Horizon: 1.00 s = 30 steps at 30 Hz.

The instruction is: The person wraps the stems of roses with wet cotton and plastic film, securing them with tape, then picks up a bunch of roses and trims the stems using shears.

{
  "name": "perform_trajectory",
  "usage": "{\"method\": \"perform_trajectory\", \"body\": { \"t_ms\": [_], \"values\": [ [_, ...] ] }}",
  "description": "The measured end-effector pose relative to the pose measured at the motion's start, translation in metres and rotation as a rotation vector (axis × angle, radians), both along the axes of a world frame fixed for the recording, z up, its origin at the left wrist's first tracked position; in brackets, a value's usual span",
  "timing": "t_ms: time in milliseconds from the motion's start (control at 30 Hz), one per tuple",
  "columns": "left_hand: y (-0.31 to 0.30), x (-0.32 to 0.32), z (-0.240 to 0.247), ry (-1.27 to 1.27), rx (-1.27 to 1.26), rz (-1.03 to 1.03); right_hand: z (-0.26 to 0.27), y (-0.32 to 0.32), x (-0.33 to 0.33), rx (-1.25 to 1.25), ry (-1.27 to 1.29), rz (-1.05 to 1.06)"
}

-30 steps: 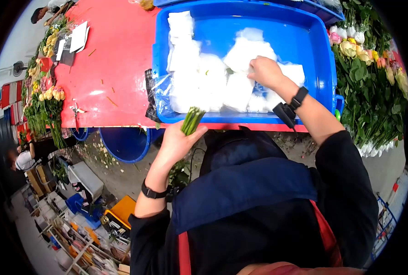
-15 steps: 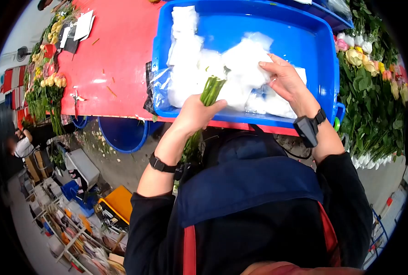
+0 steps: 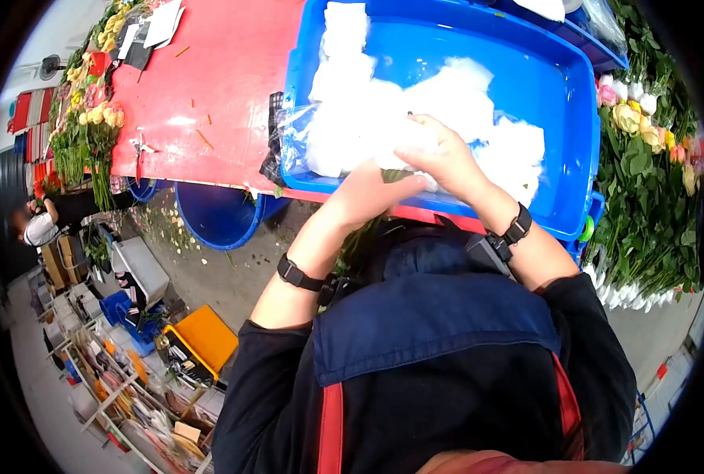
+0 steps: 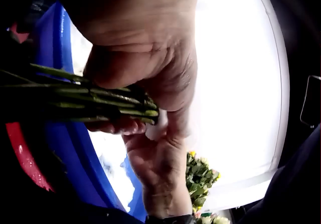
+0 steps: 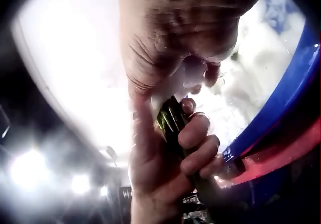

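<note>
Stems (image 4: 113, 101) in one bundle: left hand (image 3: 365, 193) grips them, right hand (image 3: 448, 163) pinches one white wad (image 5: 188, 75).

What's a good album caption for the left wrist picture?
Left hand gripping green stems, right hand close to their cut ends, a blue tub behind.

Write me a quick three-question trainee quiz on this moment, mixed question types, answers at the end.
1. True or false: the left grip holds a bundle of green stems.
2. Fill in the colour: near the stem ends, the right grip holds a ____ pad.
3. What does the blue tub stand on? A) the floor B) the red table C) a shelf

Key:
1. True
2. White
3. B
</note>
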<state>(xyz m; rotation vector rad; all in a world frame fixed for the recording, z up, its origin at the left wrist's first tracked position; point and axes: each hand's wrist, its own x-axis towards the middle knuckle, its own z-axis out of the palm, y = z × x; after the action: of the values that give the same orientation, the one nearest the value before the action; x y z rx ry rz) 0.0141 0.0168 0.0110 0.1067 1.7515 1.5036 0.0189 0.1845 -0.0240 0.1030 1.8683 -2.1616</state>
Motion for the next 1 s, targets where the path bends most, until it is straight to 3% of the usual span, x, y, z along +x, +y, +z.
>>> {"method": "perform_trajectory", "body": {
  "t_ms": [100,200,300,400,467,533,733,867,1000],
  "values": [
    [-0.008,0.010,-0.010,-0.320,0.348,0.334,0.001,-0.004,0.003,-0.403,-0.179,-0.032],
    [-0.009,0.006,-0.015,-0.284,0.231,0.285,0.001,-0.018,0.003,-0.416,-0.027,-0.041],
    [-0.008,-0.002,-0.024,-0.400,0.254,0.222,0.016,-0.030,0.007,-0.509,-0.102,-0.111],
    [0.001,0.000,-0.019,-0.306,0.219,0.364,-0.005,-0.025,0.009,-0.451,-0.209,-0.116],
    [-0.008,0.001,-0.028,-0.372,0.485,0.329,-0.021,-0.018,0.006,-0.386,-0.139,-0.072],
    [-0.007,-0.002,-0.019,-0.303,0.395,0.274,0.000,-0.023,0.006,-0.402,-0.178,-0.051],
    [-0.011,-0.017,-0.040,-0.175,0.300,0.148,-0.006,-0.039,-0.004,-0.502,-0.390,-0.182],
    [-0.012,-0.024,-0.020,-0.190,0.294,0.315,-0.009,-0.038,-0.014,-0.599,-0.272,-0.040],
    [-0.031,-0.044,-0.007,-0.156,0.222,0.296,-0.001,-0.043,0.012,0.013,-0.102,-0.170]
  ]
}}
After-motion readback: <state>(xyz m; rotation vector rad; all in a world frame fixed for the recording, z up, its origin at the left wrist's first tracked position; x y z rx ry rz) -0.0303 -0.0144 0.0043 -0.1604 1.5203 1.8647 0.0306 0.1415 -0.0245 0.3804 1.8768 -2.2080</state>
